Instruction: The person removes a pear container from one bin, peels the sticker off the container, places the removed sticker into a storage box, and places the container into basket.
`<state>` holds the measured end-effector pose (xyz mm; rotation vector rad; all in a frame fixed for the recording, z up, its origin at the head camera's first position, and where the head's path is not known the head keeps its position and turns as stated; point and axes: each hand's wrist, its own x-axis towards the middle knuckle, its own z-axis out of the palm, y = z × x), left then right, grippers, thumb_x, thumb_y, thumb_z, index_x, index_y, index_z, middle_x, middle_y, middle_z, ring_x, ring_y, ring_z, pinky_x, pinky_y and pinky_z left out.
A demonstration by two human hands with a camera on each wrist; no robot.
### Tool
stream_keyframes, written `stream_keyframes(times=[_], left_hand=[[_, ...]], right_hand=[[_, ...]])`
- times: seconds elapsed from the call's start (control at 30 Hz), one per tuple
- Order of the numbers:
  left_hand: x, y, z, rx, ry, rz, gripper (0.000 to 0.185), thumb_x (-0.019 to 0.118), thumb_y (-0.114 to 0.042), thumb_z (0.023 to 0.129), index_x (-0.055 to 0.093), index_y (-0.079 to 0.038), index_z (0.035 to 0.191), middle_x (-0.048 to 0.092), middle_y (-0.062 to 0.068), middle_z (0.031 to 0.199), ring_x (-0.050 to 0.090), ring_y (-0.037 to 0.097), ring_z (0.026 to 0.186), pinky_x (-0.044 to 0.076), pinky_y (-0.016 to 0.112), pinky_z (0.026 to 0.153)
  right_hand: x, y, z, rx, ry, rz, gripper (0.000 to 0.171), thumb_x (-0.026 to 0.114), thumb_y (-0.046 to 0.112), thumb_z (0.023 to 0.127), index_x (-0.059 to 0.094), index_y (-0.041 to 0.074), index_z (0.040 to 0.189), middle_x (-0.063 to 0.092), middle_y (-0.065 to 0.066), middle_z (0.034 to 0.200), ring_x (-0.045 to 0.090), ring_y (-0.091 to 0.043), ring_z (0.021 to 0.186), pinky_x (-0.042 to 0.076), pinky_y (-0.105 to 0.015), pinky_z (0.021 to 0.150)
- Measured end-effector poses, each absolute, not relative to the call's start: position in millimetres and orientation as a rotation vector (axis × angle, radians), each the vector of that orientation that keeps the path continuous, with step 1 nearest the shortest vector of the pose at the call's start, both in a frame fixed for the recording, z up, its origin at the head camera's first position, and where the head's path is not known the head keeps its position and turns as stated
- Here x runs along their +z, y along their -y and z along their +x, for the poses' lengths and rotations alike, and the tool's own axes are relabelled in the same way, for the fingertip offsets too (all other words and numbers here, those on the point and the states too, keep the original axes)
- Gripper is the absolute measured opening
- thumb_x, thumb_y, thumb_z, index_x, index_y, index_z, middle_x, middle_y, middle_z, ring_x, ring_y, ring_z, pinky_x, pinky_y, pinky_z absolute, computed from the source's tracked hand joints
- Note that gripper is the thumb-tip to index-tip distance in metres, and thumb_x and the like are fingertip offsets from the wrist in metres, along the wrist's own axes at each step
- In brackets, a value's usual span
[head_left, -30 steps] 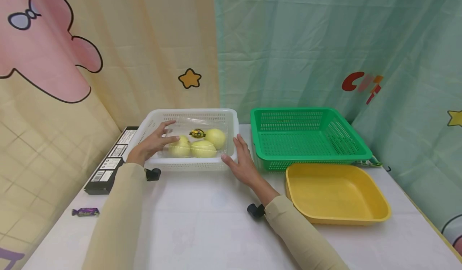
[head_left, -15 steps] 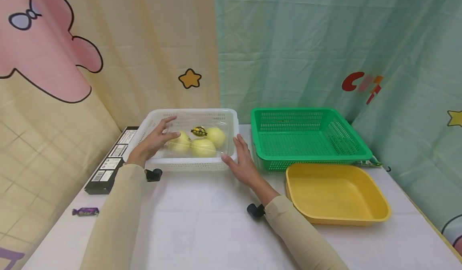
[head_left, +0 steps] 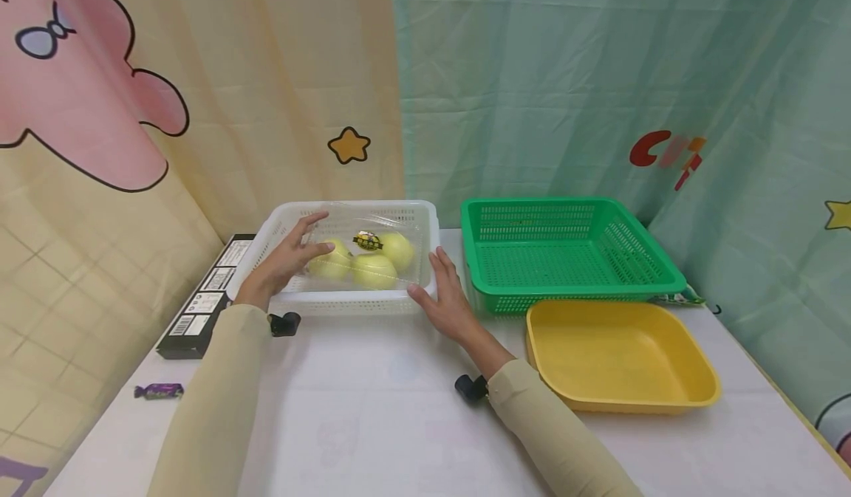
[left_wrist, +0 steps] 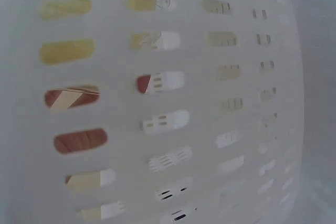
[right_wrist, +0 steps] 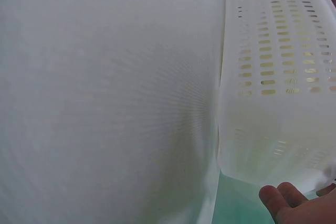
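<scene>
A white slotted basket [head_left: 372,206] stands at the back left of the table and holds a clear plastic pack of yellow-green apples [head_left: 374,262] with a dark label. My left hand [head_left: 287,259] reaches into the basket and grips the pack's left end, thumb in front and fingers over the top. My right hand [head_left: 444,290] rests flat against the basket's right front corner, fingers straight. The left wrist view is filled by the basket's slotted wall [left_wrist: 173,103]. In the right wrist view the basket wall [right_wrist: 273,51] shows beside the white tablecloth, with my right hand [right_wrist: 299,205] at the bottom edge.
A green slotted basket [head_left: 572,290] stands right of the white one, and a yellow tray [head_left: 665,402] lies in front of it. A long black box [head_left: 199,306] lies at the table's left edge, a purple wrapped candy [head_left: 158,391] nearer me. Curtains hang close behind.
The pack of apples has risen slightly at its left end in my left hand. My right hand has stayed at the basket's corner.
</scene>
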<state>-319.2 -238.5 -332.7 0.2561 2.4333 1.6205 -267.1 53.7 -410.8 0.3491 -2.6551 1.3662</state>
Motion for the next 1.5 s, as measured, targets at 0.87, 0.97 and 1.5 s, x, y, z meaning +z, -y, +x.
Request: stream_keyframes(times=[0.87,0.97,1.5], left_hand=[[-334.1,233.8,-317.0,1.745,-2.549,0.195,0.054,0.044,-0.022,0.099,0.024,-0.03,0.148,0.006,0.009,0.159,0.022,0.036,0.139,0.032,0.056,0.102],[-332.1,234.1,-314.6,1.77,-2.572,0.177,0.054,0.045,-0.022,0.098,0.025,-0.03,0.148,0.007,0.013,0.158,0.024,0.037,0.137,0.035,0.05,0.098],[-313.1,235.6,-296.7,2.086,-2.431,0.214,0.051,0.043,-0.021,0.099,0.028,-0.033,0.146,0.009,0.014,0.157,0.012,0.037,0.143,0.018,0.067,0.108]], right_hand=[[-410.5,-54.6,-267.4,1.365,2.65,0.388,0.08,0.052,0.054,0.09,0.016,0.02,0.152,0.002,0.005,0.161,0.011,-0.028,0.148,0.02,-0.057,0.115],[-410.8,-54.9,-267.3,1.369,2.647,0.392,0.079,0.053,0.053,0.09,0.016,0.02,0.152,0.003,0.005,0.161,0.012,-0.027,0.148,0.02,-0.057,0.115],[-412.0,-57.0,-267.6,1.371,2.623,0.418,0.078,0.053,0.05,0.091,0.017,0.016,0.152,0.005,0.002,0.161,0.013,-0.028,0.148,0.021,-0.056,0.116]])
